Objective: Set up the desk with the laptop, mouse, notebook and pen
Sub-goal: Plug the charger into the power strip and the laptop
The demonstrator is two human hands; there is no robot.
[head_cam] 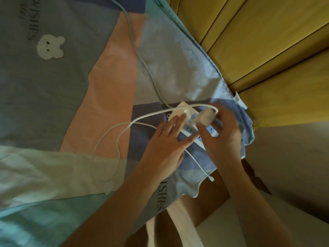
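Observation:
A white power strip with blue sockets lies on a patchwork bed cover near its right edge. My right hand grips a white charger block that sits against the strip's sockets. My left hand lies flat on the strip, fingers spread, pressing it down. A thin white charger cable loops from the block across the cover to the left, and its plug end lies near the cover's hem. No laptop, mouse, notebook or pen is in view.
A thicker grey cord runs from the strip to the top of the frame. The bed cover carries a white bear patch. Yellow wooden floorboards lie to the right, beside a pale surface.

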